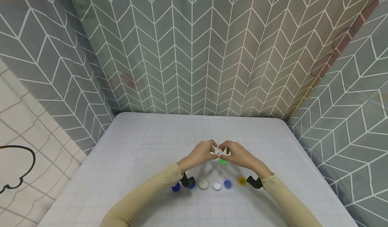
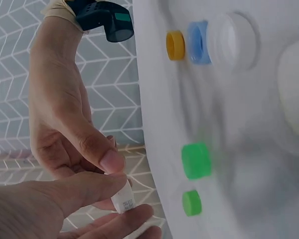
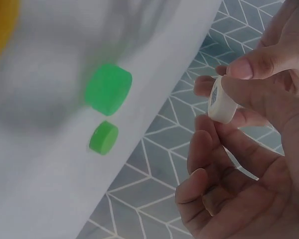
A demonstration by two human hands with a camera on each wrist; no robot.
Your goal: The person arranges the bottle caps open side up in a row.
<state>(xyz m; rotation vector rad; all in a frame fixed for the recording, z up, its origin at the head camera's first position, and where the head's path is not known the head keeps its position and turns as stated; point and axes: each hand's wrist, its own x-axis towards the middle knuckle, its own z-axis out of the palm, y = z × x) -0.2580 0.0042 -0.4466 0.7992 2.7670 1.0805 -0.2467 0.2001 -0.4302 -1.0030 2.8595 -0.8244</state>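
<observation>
In the head view my left hand (image 1: pixel 200 155) and my right hand (image 1: pixel 240 155) meet above the table, fingertips around a small white bottle cap (image 1: pixel 218 152). Seen from the left wrist, the left thumb and a finger pinch this cap (image 2: pixel 123 198), which has small dark print; the right thumb lies close beside the left one. From the right wrist, the right thumb presses on the cap (image 3: pixel 223 107) with a finger beneath it, and the left fingertips sit at its far side. Below the hands are a larger green cap (image 3: pixel 108 89) and a smaller green cap (image 3: pixel 104 138).
Nearer me, a row of caps crosses the white table (image 1: pixel 145 136): dark blue caps (image 1: pixel 176 187), a large white cap (image 1: pixel 203 184), a smaller white cap (image 1: pixel 216 186), a blue cap (image 1: pixel 228 184) and a yellow cap (image 1: pixel 242 181). Patterned curtains (image 1: pixel 191 52) hang behind the table.
</observation>
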